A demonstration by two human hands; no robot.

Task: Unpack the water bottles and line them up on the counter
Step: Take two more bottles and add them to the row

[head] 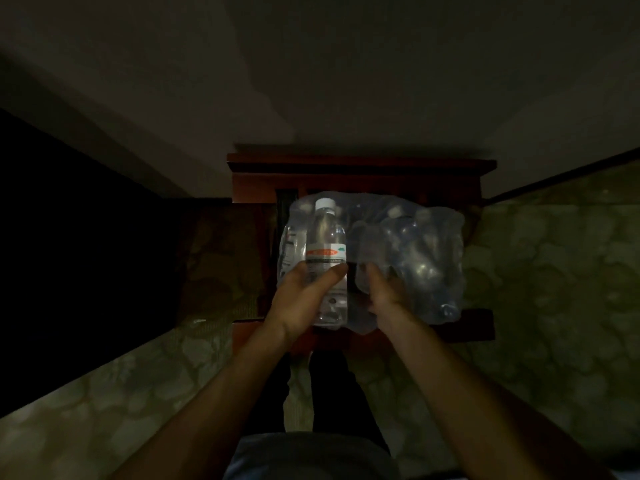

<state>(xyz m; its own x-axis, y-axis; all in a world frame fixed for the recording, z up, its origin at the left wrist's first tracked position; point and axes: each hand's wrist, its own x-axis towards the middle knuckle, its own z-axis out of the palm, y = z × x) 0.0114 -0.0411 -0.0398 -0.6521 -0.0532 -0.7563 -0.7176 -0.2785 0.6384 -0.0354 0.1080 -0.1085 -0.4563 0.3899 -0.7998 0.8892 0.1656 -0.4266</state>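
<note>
Dim room; dark reddish wooden desk [360,168] set against wall. Left hand [304,299] reached forward, fingers [334,273] wrapped round clear plastic water bottle [326,251], white cap pointed away, long axis lengthwise from body. Right hand [382,289] laid on clear shrink-wrapped bottle pack [415,258] on desk; finger pose obscured by wrap. Remaining bottles blurred, count unclear.

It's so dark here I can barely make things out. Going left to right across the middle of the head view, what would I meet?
Left hand → water bottle that it grips → right hand on the plastic wrap → wrapped pack of bottles.
</note>
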